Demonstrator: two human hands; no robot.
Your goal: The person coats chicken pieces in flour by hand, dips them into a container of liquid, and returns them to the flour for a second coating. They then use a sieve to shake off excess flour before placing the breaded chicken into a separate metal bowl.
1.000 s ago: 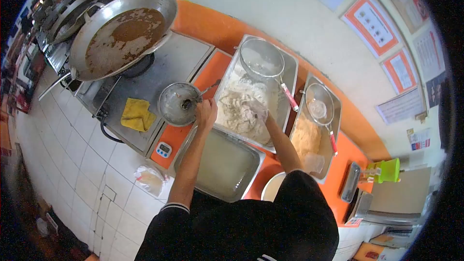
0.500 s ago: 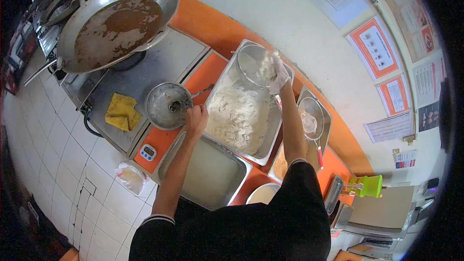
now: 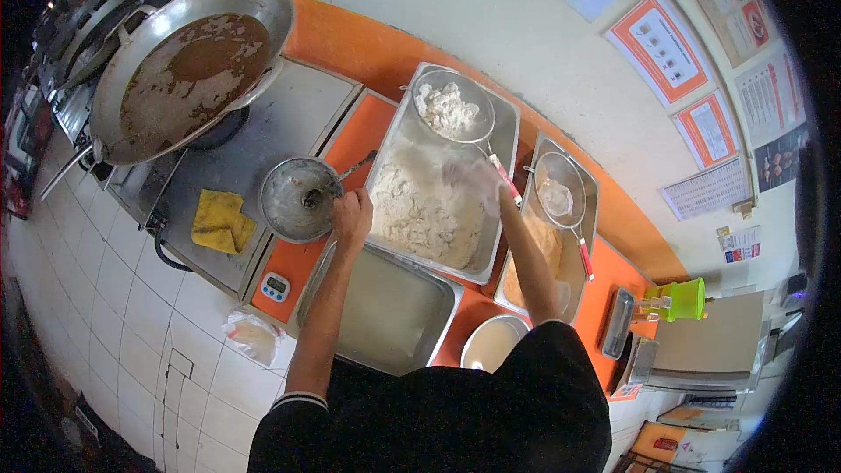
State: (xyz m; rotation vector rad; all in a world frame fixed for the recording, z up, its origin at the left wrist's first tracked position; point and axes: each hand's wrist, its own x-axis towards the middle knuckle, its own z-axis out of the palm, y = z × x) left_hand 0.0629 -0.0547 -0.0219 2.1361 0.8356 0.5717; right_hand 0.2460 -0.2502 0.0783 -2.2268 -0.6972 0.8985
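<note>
My left hand is closed on the rim of a round metal bowl, which has wet residue and a dark utensil inside. My right hand, blurred by motion, is over the flour in a deep metal tray; its fingers are smeared, and whether it holds anything is hidden. Just beyond it, a sieve with a red and white handle rests across the tray's far end. White floury clumps lie in the sieve.
A wok of brown oil stands on the stove at the upper left. Around the flour tray are a tray of cloudy liquid, a tray of orange crumbs with a second sieve, a pale bowl, a timer and a yellow cloth.
My right hand has come down from above the sieve to over the flour. The clumps it held are now in the sieve. My left hand still grips the bowl.
</note>
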